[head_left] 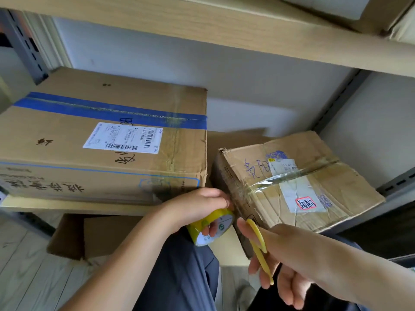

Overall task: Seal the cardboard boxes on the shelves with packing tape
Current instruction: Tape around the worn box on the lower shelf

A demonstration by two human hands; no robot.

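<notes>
A small worn cardboard box (310, 189) sits tilted at the shelf's front right, with clear tape running over its top seam and down its front face. My left hand (197, 205) grips a yellow tape roll (211, 227) right at that front face, fingers through the core. My right hand (283, 261) holds yellow-handled scissors (258, 239), with their tip up near the tape between roll and box. A larger box (101, 140) with blue tape and a white label stands to the left.
A wooden shelf board (202, 30) hangs close overhead. Grey metal uprights (24, 46) frame the rack's left and right. Below the shelf, another cardboard box (89, 236) rests on the pale floor. My dark trouser leg (184, 277) fills the lower middle.
</notes>
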